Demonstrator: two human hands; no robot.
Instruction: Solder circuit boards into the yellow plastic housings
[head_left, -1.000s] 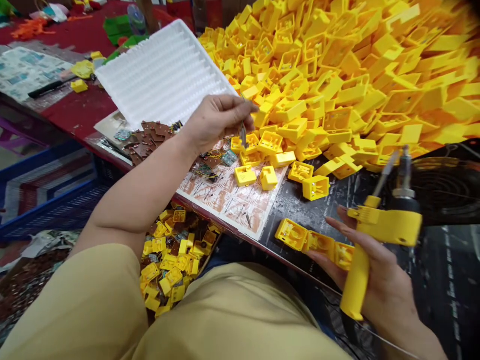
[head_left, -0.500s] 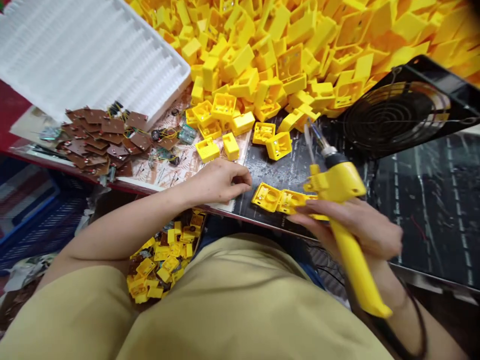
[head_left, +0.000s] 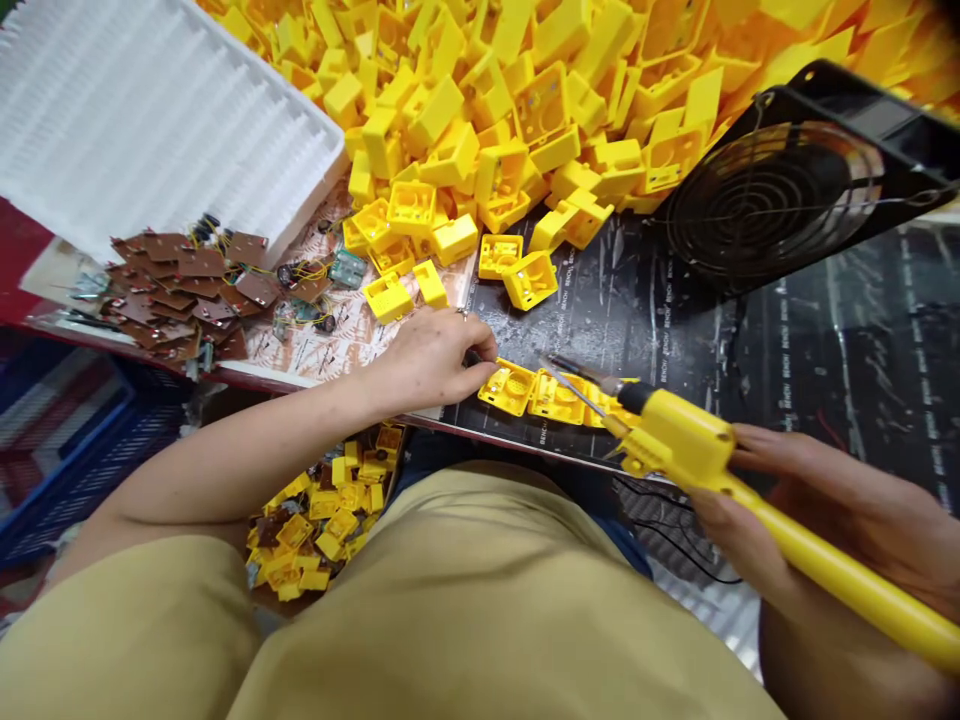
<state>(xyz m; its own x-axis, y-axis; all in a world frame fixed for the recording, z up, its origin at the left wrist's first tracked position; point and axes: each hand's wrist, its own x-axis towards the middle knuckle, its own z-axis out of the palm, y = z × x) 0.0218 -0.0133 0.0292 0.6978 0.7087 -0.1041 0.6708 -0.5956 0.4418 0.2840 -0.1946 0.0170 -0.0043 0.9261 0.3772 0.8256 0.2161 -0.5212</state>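
My right hand [head_left: 840,480] is wrapped round a yellow soldering gun [head_left: 686,435] with a thin wire guide tube beside its metal tip. The tip points left, over a row of open yellow plastic casings on the bench. My left hand [head_left: 442,355] is closed in a pinch beside the leftmost casing [head_left: 508,388]; something small and dark shows between its fingers, too small to name. Another casing [head_left: 556,397] lies in the middle of the row, and the gun partly hides the one at the right.
A large heap of yellow casings [head_left: 450,150] covers the back. A black fan [head_left: 772,200] stands at the right. Brown circuit boards [head_left: 187,285] are piled at the left by a white foam tray [head_left: 165,120]. More yellow parts [head_left: 322,520] sit below the bench edge.
The soldering gun has swung from upright to slanting left, its tip now lower over the casings. My right hand has moved right and lets go of the row. My left hand has come closer to the leftmost casing.
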